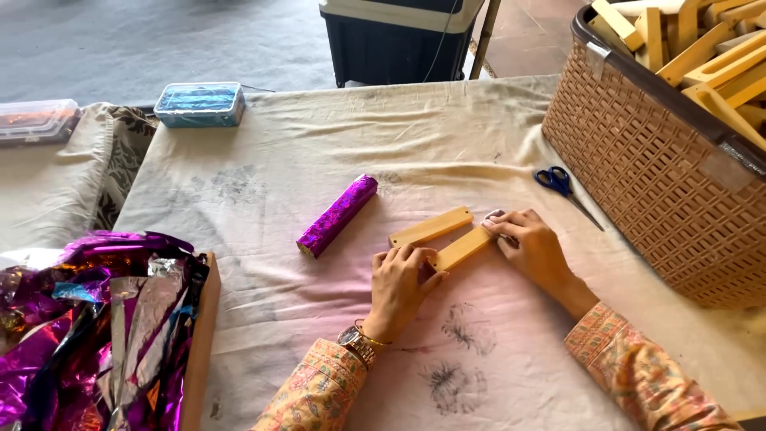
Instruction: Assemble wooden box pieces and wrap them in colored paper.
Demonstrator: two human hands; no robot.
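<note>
While both hands, left hand and right hand, pinch the ends of one wooden block on the desk, aligning seems underway; lifting it calls for an even grip.

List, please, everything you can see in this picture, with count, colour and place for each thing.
wooden blocks: two, pale yellow, side by side mid-table, under the hands
foil-wrapped block: one, purple, left of them
scissors: one, blue-handled, beside the basket
basket: one, tan woven, right, full of wooden pieces
foil sheets: a heap, purple and silver, lower left
plastic box: one, blue contents, far left edge
tablecloth: one, cream, stained
left hand: on the nearer block's left end
right hand: on its right end
</note>
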